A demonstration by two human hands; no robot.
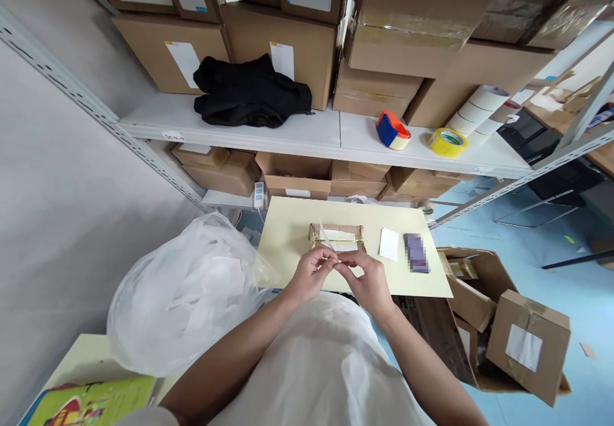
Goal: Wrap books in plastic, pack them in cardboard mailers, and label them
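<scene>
Over the table [288,221], just on the near side of the taped parcel [354,233], the left hand [309,274] and right hand [368,279] pinch a thin pale strip [327,237], best handled with light, even fingertip pressure against creasing.

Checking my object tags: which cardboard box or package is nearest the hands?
The small taped package on the pale yellow tabletop; other boxes sit farther off, on the shelves or in the large open carton at right.
</scene>
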